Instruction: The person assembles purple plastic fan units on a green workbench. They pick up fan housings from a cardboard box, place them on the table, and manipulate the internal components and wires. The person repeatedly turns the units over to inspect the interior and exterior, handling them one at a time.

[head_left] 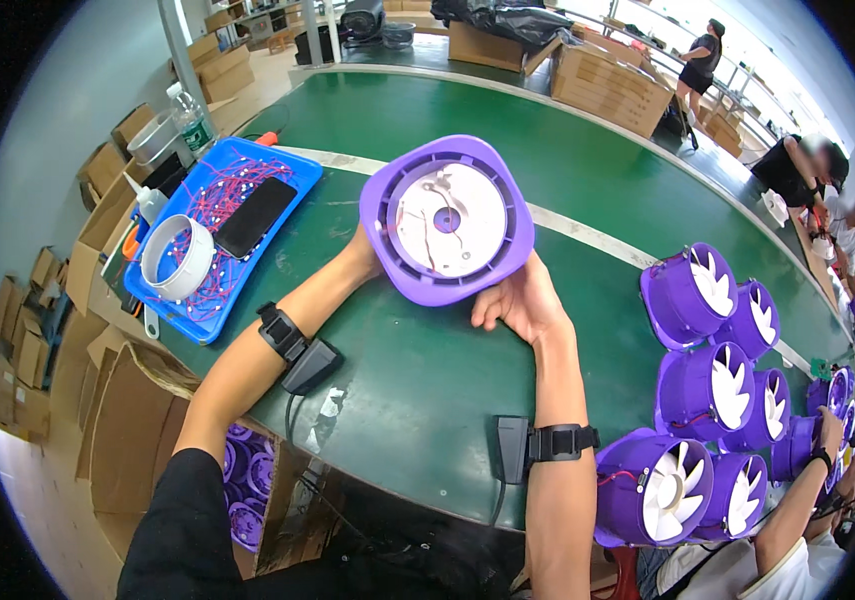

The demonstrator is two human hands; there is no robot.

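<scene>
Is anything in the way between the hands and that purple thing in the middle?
Nothing visible. The right hand meets the purple housing at its lower right edge, nothing between. The left hand is mostly hidden behind it, so I can't fully check there.

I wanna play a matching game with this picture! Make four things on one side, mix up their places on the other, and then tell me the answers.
Things:
1. Black phone
2. Purple housing with a round white face
3. Open cardboard box
4. Clear bottle

Places:
A. Low down beside the green table, with purple parts inside
B. Between the left hand and the right hand
C. Standing past the far end of the blue tray
D. Lying on pink wires in the tray

Right pairs: 1-D, 2-B, 3-A, 4-C
</scene>
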